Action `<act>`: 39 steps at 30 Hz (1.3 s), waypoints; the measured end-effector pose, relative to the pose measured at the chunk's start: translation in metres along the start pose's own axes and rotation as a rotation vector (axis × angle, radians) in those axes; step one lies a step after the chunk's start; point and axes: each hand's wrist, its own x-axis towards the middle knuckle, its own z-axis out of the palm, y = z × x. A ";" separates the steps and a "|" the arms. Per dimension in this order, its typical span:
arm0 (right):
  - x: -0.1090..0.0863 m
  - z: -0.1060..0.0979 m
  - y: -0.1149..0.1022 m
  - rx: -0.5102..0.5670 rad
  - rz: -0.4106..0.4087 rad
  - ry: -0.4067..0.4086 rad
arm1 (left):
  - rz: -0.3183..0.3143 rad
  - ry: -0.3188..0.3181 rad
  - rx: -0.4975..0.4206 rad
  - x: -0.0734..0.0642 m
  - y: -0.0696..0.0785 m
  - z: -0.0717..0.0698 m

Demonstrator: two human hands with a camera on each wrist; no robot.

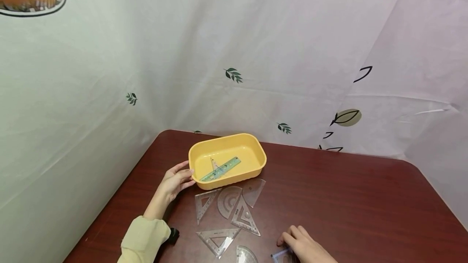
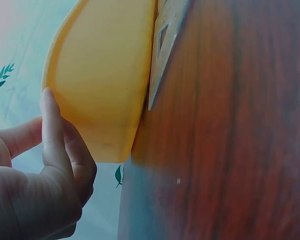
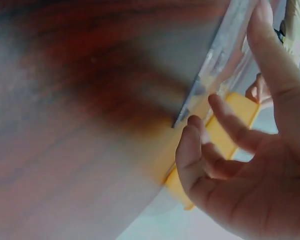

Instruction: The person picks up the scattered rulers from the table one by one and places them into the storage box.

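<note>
My left hand (image 1: 176,182) holds the left end of a yellow plastic tray (image 1: 234,182), one fingertip at its rim and other fingers against the outer wall. Inside the tray lie a green ruler (image 1: 228,165) and a slim, pointed, see-through piece (image 1: 213,164) partly under it. Near the front table edge, my right hand (image 1: 305,246) has its fingers loosely bent beside a clear piece with blue edges (image 1: 279,256). In the right wrist view, the thumb (image 3: 264,30) reaches the clear plastic and the other fingertips are close to its edge.
Clear set squares (image 1: 219,240) and a protractor (image 1: 229,201) lie flat before the tray, among several see-through pieces. Another rounded piece (image 1: 245,255) is at the front edge. The dark red table (image 1: 347,198) meets a white, leaf-printed cloth (image 1: 256,92) behind.
</note>
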 end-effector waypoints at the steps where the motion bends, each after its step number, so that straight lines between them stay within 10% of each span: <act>1: 0.000 0.001 0.000 -0.019 -0.028 0.016 | -0.003 0.001 0.002 0.000 0.000 0.000; 17: 0.002 0.011 0.008 -0.159 -0.209 0.153 | 0.000 0.008 0.000 0.003 -0.001 0.000; 24: 0.002 0.007 0.011 0.121 -0.113 0.069 | -0.001 0.005 -0.006 0.002 0.000 0.000; 31: 0.004 -0.017 0.021 0.452 0.059 -0.238 | -0.007 0.000 0.001 0.003 0.000 -0.001; 39: 0.005 -0.029 0.031 0.738 0.033 -0.368 | -0.009 0.004 -0.002 0.003 -0.001 -0.001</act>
